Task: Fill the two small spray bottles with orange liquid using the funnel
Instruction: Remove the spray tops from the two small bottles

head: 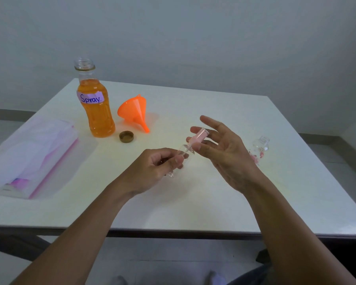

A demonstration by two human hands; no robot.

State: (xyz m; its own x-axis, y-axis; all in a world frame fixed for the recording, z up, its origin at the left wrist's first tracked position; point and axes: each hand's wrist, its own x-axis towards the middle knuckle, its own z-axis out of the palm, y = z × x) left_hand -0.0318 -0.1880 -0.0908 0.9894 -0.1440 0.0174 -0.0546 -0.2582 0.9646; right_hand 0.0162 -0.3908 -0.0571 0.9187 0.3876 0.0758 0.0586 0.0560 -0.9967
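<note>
My left hand (158, 163) grips a small clear spray bottle (183, 154), tilted up to the right above the white table (193, 202). Its pink spray top (197, 135) is pinched between the thumb and fingertips of my right hand (224, 153), whose other fingers are spread. A second small clear bottle (262, 145) with flower prints stands on the table right of my right hand, without a top. The open bottle of orange liquid (96, 105), labelled "Spray.", stands at the back left. The orange funnel (135, 112) lies on its side beside it.
A brown cap (126, 136) lies upside down in front of the orange bottle. A clear plastic bag (29, 153) with white and pink contents lies at the table's left edge. A grey wall stands behind the table.
</note>
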